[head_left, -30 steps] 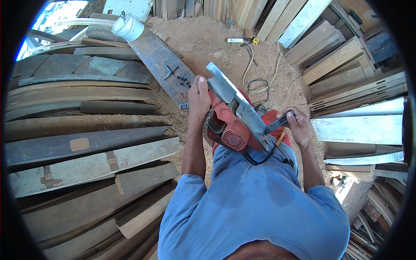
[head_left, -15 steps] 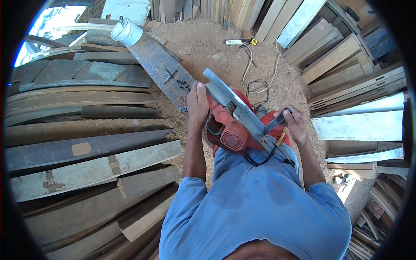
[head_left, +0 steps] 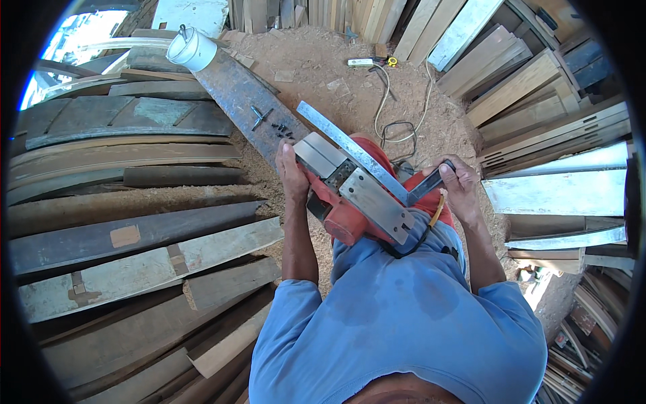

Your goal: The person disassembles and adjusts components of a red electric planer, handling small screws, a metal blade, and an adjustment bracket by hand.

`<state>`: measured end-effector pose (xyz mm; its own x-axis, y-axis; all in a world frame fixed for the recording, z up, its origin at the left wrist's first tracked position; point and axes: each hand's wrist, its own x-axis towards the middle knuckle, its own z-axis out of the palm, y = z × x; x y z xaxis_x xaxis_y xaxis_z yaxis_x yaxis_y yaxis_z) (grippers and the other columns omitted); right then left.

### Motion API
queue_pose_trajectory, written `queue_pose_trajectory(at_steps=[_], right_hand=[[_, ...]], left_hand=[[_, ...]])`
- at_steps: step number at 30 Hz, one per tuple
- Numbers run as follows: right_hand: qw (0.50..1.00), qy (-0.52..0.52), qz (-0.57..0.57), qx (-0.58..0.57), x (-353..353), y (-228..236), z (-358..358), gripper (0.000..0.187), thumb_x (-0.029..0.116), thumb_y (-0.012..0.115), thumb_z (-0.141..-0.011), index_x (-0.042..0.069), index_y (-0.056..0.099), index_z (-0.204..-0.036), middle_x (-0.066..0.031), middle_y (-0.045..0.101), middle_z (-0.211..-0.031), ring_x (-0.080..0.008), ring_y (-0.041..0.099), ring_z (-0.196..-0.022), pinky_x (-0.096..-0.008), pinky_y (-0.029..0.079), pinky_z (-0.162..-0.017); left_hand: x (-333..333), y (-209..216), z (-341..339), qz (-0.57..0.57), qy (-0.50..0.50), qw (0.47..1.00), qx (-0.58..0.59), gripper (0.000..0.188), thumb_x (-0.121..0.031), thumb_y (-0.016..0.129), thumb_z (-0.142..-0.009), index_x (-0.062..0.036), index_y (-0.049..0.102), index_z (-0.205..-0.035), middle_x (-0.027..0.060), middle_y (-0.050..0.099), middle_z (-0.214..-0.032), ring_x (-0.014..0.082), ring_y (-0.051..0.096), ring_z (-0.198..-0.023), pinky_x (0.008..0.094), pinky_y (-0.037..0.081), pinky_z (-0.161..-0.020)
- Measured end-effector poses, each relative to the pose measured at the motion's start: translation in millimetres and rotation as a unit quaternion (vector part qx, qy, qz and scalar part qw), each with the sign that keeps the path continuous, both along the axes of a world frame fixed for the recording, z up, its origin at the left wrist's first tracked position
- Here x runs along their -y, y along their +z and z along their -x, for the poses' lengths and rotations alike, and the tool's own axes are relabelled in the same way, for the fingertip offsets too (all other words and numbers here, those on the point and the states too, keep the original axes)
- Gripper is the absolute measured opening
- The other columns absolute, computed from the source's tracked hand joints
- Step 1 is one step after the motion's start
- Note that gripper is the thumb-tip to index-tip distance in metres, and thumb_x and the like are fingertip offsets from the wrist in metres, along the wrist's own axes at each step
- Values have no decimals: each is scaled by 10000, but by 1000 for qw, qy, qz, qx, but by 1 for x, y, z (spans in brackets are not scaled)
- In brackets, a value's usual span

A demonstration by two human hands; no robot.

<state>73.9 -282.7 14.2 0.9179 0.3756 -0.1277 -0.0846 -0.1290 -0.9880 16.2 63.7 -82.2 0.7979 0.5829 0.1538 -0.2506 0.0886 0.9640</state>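
The red power planer (head_left: 350,202) is now turned sole-up against the chest, gripped by the left hand (head_left: 291,176); the right hand (head_left: 461,185) is clamped on its black handle (head_left: 431,182).

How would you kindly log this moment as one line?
left hand: grips red power planer | right hand: grips metal square on planer base | sawdust floor

Sunlit sawdust floor (head_left: 316,74) amid stacked wooden planks (head_left: 134,236).

head: worn fisheye | faces straight down | close over chest, sawdust floor (head_left: 323,74)
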Motion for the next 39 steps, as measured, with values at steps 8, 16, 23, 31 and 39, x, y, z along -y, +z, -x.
queue_pose_trajectory(at_steps=[8,16,23,31,39], right_hand=[[997,26,40,58,-2,19,9,175,103,498,-1055,-16,623,-1087,-102,724,-930,-147,674,-914,-310,535,-883],[998,30,43,33,0,13,13,172,105,498,-1056,-12,619,-1095,-109,730,-940,-145,673,-913,-311,531,-890],[999,39,36,11,10,-2,9,188,131,500,-1064,-7,620,-1106,-113,736,-952,-130,674,-913,-302,536,-888],[999,31,8,-41,21,-21,3,197,145,497,-1069,0,630,-1088,-84,727,-961,-115,658,-894,-286,540,-867],[999,47,14,-7,24,-34,-1,285,282,512,-1072,15,604,-1113,-89,735,-979,-112,696,-831,-259,581,-741]], left_hand=[[5,10,1,-6,3,1000,-6,338,-313,372,-1077,-52,529,-930,4,524,-837,102,473,-813,296,390,-732],[2,13,3,-77,-11,997,-26,429,-371,327,-1087,-36,564,-961,46,595,-866,127,533,-812,314,434,-750],[10,18,-3,-67,7,996,-66,421,-338,329,-1081,-32,547,-892,24,525,-802,135,458,-763,338,382,-680],[18,34,-11,-140,15,983,-114,488,-334,301,-1085,32,591,-945,116,560,-807,213,478,-752,384,407,-702],[14,27,-12,-139,13,982,-124,493,-338,306,-1085,37,588,-935,128,566,-806,222,493,-760,387,414,-707]])
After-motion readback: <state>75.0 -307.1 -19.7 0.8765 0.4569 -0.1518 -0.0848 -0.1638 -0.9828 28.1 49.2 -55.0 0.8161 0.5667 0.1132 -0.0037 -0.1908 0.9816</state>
